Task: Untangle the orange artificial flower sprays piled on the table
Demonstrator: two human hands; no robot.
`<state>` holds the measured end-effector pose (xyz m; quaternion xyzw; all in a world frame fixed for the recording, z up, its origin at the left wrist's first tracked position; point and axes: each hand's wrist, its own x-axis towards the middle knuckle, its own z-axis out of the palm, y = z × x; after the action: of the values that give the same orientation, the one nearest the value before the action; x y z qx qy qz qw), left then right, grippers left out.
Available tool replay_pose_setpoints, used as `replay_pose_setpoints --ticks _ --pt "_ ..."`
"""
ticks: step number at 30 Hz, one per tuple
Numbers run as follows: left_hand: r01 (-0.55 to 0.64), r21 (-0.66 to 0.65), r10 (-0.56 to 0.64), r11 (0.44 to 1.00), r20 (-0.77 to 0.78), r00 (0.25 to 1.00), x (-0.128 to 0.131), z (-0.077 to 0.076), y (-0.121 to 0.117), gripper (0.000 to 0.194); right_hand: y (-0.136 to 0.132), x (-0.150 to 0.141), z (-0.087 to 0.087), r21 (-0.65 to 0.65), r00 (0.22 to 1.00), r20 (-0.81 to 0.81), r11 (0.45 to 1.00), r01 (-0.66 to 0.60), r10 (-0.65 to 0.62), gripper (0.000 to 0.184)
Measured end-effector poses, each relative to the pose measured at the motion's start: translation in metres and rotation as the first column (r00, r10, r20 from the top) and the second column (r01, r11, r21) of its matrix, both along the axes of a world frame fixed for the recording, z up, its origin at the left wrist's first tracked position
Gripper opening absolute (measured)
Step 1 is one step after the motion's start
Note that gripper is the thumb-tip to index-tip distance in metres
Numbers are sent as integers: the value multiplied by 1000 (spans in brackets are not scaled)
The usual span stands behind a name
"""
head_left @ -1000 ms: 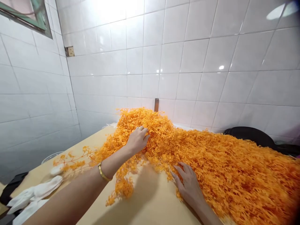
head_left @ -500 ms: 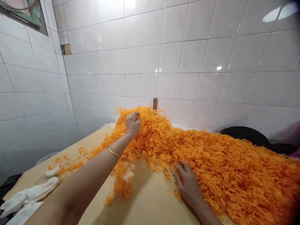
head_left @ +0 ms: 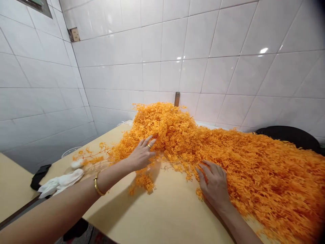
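A big heap of orange, fine-branched plastic-looking sprigs [head_left: 165,125] rises against the back of the table. It joins a wide, lower spread of the same orange sprigs [head_left: 274,176] on the right. My left hand [head_left: 142,154], with a ring and a gold bangle on that arm, is over the heap's front edge, fingers stretched and apart with nothing visible in them. Loose orange sprigs [head_left: 144,181] lie just below it. My right hand [head_left: 214,181] rests at the spread's left edge, fingers loosely bent and apart, near a small stray orange piece [head_left: 199,194].
White gloves [head_left: 62,181] and a small white round thing [head_left: 77,164] lie on the tan table [head_left: 162,210] at left, beside a black strap-like item [head_left: 40,176]. Behind the spread sits a black rounded object [head_left: 289,135]. A tiled wall [head_left: 152,44] closes the back.
My left hand went up onto the heap with fingers pinched, then came back down to its front edge and opened. My right hand stayed nearly in place. The view shifted slightly.
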<state>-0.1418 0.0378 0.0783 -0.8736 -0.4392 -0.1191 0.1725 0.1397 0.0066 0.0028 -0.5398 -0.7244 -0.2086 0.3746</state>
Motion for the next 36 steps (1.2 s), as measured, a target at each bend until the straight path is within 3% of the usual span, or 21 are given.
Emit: replay_pose_setpoints --ticks 3,8,11,15,17,19,22,24,26,29,33,36 --pt "-22 41 22 999 -2 1000 5 -1 0 14 -7 -5 7 27 999 6 999 -39 39 21" --pt "73 178 -83 981 51 995 25 19 0 22 -12 -14 6 34 984 -75 987 -160 162 24" --pt "164 128 -164 978 -11 986 36 17 -5 25 -13 -25 3 0 969 -97 973 -229 228 30" --pt "255 41 -255 966 -6 967 48 4 -15 25 -11 -46 13 -74 956 -3 953 -294 294 41" --pt "269 16 -270 963 83 959 49 8 -17 25 -6 -59 23 -145 947 66 942 -302 314 44" --pt "257 7 -251 966 249 936 44 22 -11 26 1 -75 31 -217 942 109 932 -290 318 44" --pt "226 -10 -193 974 489 851 26 47 14 27 13 -102 34 -294 942 98 913 -282 322 42" --pt "208 -84 -135 974 521 843 12 53 35 29 21 -119 31 -351 942 60 891 -289 329 35" --pt "146 -188 -48 971 447 893 0 47 52 38 27 -129 28 -421 946 34 863 -280 323 20" --pt "36 -211 34 977 321 947 -11 20 62 49 31 -128 31 -438 944 81 862 -255 320 25" --pt "61 -54 -47 997 226 973 -23 -13 54 52 27 -108 52 -253 906 318 946 -203 280 23" --pt "129 -16 -124 992 178 976 -36 -23 50 67 23 -94 65 -152 854 470 974 -170 222 17"
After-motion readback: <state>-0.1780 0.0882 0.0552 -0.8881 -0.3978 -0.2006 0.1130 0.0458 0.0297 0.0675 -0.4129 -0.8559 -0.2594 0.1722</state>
